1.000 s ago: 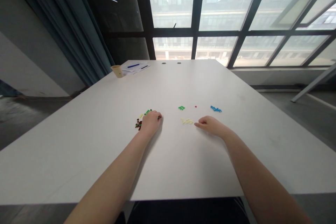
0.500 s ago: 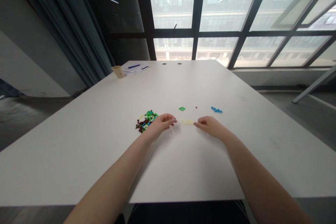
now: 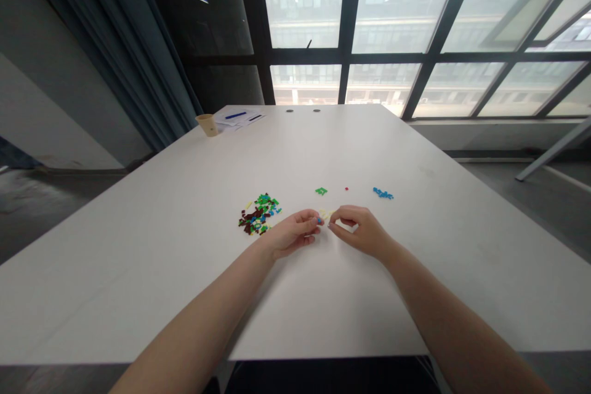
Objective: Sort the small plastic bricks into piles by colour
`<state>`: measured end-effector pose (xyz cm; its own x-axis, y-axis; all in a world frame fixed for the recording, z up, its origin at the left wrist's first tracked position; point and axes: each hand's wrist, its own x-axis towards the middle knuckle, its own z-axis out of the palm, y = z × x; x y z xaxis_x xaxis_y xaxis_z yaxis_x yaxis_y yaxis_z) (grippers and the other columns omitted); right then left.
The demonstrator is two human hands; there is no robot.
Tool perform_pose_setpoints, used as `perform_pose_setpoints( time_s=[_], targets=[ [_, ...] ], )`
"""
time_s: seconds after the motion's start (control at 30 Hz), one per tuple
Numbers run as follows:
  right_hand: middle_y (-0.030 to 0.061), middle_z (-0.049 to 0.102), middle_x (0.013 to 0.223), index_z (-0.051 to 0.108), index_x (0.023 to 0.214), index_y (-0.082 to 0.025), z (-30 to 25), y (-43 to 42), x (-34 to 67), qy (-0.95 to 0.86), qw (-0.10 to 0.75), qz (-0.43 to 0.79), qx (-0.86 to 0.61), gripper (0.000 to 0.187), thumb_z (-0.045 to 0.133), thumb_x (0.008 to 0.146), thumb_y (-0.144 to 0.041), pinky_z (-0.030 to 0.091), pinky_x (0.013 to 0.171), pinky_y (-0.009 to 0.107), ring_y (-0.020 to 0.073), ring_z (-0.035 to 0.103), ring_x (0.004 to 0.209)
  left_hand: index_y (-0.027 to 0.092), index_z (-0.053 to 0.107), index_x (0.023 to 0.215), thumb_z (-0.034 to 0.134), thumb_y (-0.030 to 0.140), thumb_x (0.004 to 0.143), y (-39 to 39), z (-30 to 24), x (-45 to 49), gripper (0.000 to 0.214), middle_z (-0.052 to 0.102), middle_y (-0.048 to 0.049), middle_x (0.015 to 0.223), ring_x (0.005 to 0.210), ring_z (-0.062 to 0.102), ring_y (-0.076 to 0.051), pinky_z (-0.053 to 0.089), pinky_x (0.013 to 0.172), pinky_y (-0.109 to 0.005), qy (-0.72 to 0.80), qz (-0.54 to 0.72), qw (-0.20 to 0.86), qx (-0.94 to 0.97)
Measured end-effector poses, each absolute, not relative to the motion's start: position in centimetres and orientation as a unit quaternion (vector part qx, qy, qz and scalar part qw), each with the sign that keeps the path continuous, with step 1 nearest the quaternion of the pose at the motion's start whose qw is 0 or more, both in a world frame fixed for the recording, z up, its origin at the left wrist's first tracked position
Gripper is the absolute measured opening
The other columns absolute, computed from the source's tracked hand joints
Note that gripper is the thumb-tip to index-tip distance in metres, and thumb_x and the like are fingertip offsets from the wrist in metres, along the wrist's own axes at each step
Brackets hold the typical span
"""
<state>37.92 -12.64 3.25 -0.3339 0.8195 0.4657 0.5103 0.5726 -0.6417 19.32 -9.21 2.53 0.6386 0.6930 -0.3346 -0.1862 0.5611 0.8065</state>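
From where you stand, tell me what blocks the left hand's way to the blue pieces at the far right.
The pale yellow pieces lie just past the left hand, and the right hand sits beyond them, both roughly on the line to the blue pieces.

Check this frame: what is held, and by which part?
The left hand pinches a tiny blue piece in its fingers; which part is unclear. The right hand, beside pale yellow pieces, holds nothing visible.
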Motion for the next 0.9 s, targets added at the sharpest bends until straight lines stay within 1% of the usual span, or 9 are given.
perform_pose_setpoints(
  time_s=[0.17, 0.43, 0.7, 0.9],
  targets=[
    [-0.0020, 0.049, 0.059, 0.060, 0.073, -0.017, 3.29, -12.59, 37.96, -0.793, 0.412, 0.175, -0.413, 0.009, 0.053, 0.075, -0.022, 0.032, 0.054, 0.021, 0.0082, 0.039, 0.054, 0.016, 0.055, 0.071, 0.077, 0.029, 0.055, -9.13, 2.44, 19.29, 0.030, 0.055, 0.0024, 0.074, 0.060, 0.047, -0.004, 0.034, 0.055, -0.018, 0.336, 0.264, 0.816, 0.390],
    [-0.0038, 0.042, 0.057, 0.063, 0.074, -0.018, 3.32, -12.90, 37.43, -0.794, 0.417, 0.150, -0.416, 0.007, 0.057, 0.074, -0.021, 0.032, 0.055, 0.021, 0.0084, 0.039, 0.054, 0.016, 0.057, 0.072, 0.077, 0.026, 0.056, -9.26, 2.31, 19.27, 0.028, 0.051, 0.0036, 0.067, 0.060, 0.047, -0.005, 0.033, 0.055, -0.018, 0.328, 0.250, 0.824, 0.388],
    [-0.0031, 0.043, 0.056, 0.063, 0.076, -0.018, 3.23, -12.99, 37.08, -0.796, 0.425, 0.083, -0.422, 0.008, 0.056, 0.076, -0.021, 0.034, 0.059, 0.023, 0.0099, 0.040, 0.056, 0.016, 0.057, 0.072, 0.078, 0.024, 0.054, -9.35, 2.30, 19.37, 0.029, 0.051, 0.0031, 0.064, 0.062, 0.049, -0.006, 0.034, 0.054, -0.018, 0.334, 0.247, 0.829, 0.376],
    [-0.0030, 0.044, 0.056, 0.063, 0.077, -0.019, 3.12, -13.02, 37.03, -0.808, 0.418, 0.076, -0.408, 0.009, 0.053, 0.076, -0.018, 0.034, 0.060, 0.024, 0.0103, 0.041, 0.057, 0.016, 0.058, 0.072, 0.079, 0.024, 0.053, -9.36, 2.25, 19.39, 0.029, 0.052, 0.0026, 0.066, 0.061, 0.048, -0.005, 0.033, 0.055, -0.018, 0.342, 0.246, 0.824, 0.378]
  ],
)
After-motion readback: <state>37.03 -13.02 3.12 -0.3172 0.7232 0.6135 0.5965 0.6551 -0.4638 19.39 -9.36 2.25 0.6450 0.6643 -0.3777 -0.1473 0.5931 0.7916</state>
